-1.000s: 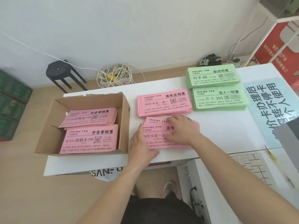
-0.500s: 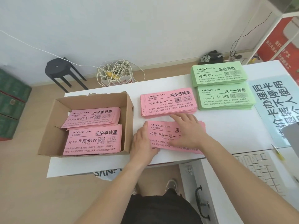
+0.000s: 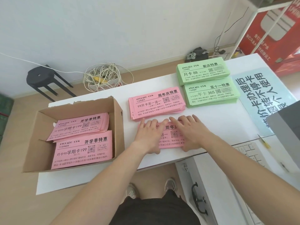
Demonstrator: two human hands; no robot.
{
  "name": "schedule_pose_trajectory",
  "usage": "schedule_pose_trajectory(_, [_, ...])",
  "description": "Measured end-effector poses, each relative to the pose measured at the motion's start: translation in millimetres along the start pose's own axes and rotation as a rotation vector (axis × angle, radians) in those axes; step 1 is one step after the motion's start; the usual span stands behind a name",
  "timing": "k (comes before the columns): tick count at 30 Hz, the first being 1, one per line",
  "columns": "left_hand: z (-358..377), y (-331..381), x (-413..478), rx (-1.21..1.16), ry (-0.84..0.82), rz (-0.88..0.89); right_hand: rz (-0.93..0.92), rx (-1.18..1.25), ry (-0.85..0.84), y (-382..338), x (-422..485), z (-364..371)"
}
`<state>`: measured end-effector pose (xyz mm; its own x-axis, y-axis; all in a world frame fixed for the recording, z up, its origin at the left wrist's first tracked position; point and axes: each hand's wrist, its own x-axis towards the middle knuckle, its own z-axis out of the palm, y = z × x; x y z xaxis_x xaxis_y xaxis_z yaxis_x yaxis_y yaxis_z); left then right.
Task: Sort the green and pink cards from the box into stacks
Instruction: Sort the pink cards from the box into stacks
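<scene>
Head view looks down on a white desk (image 3: 211,120) where the left grip (image 3: 148,135) and the right grip (image 3: 191,132) both lie on a small pink stack (image 3: 172,137) near the front edge. Each grip is released rather than clenched: the fingers are spread and nearly straight, reaching over the far edge of that stack, with the thumbs at its near edge, so the cards are pressed flat, not grasped. The left grip covers the stack's left end, the right grip its right end, and printed text shows in the gap between them. Just beyond the fingertips lies a thicker pink pile (image 3: 155,103), slightly fanned. To its right, two green piles sit one behind the other, the rear green pile (image 3: 201,72) touching or nearly touching the front green pile (image 3: 211,95). An open cardboard box (image 3: 118,127) stands on the left end of the desk and holds more pink cards in two piles: a back pile (image 3: 78,125), loosely skewed, and a front pile (image 3: 81,150) overlapping it. A pale blue sign (image 3: 263,98) lies flat at the right of the desk. On the floor beyond are a black stool (image 3: 40,77) and a tangled cable coil (image 3: 103,77).
</scene>
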<state>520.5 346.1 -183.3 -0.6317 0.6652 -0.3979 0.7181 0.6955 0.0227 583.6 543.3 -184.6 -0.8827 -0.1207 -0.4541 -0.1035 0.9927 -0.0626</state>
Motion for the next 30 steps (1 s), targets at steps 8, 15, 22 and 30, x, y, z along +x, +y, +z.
schedule_pose_trajectory(8, [-1.9,-6.8,5.8,-0.001,0.019,0.101,-0.012,0.016,0.054,5.5,-3.4,1.4])
schedule_pose_trajectory(15, [-3.0,-0.7,-1.4,-0.028,0.021,0.100,0.226,0.188,0.026,18.0,-31.3,8.0])
schedule_pose_trajectory(22, [-5.4,45.2,-4.9,-0.157,0.203,0.107,0.443,0.284,0.033,32.6,-68.3,23.1])
schedule_pose_trajectory(30, [3.8,58.7,-2.9,-0.221,0.237,0.015,0.449,0.536,0.138,9.2,-67.6,30.7])
